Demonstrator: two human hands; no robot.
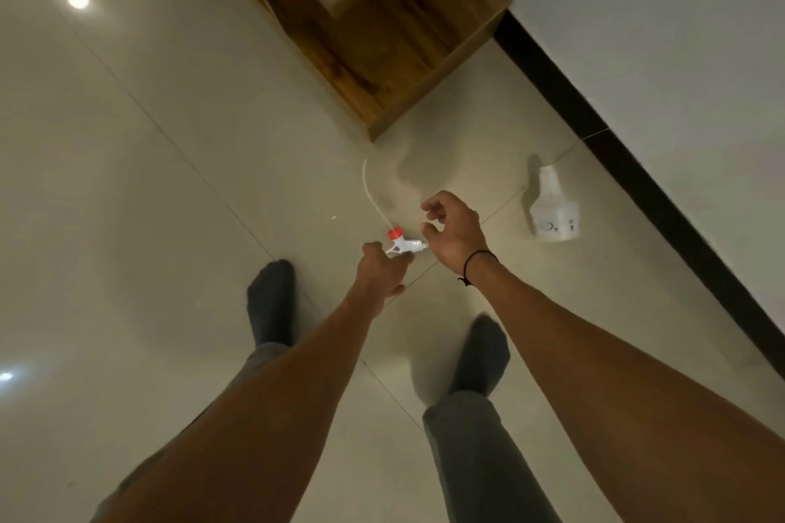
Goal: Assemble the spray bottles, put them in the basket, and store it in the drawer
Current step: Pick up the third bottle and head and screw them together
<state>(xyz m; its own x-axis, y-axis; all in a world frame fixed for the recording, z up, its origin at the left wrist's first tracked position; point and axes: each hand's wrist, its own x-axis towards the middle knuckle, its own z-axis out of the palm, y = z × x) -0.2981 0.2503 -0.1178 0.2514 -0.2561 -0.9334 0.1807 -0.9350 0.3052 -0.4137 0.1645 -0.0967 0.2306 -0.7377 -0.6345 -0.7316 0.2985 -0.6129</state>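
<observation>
Spray head (403,244), white with a red collar, sits in your left hand (380,276), well above the floor (148,191) and between your two hands. Your left grip is pinched around its trigger end, with the nozzle end pointing toward your right hand (454,231). A thin white dip tube (374,193) runs up and away from the red collar, curving toward the wooden cabinet (382,34).

Your right hand hovers just beside the nozzle end of the spray head. Its fingers (433,204) are curled but spread apart, and they hold nothing; whether a fingertip touches the nozzle cannot be told. A dark cord bracelet (478,261) circles your right wrist.

A white bottle (552,208) lies on its side on the floor to your right, with no head on it, well apart from both hands and near the dark skirting (616,140) at the foot of the wall. Some small dark marks show on its lower body, but they are too small and blurred to read as letters or a brand. No other writing can be made out.

You stand on pale glossy floor tiles in dark socks (272,301) and grey trousers, your feet below and either side of your hands. A bright ceiling light is reflected in the floor at the upper left.
</observation>
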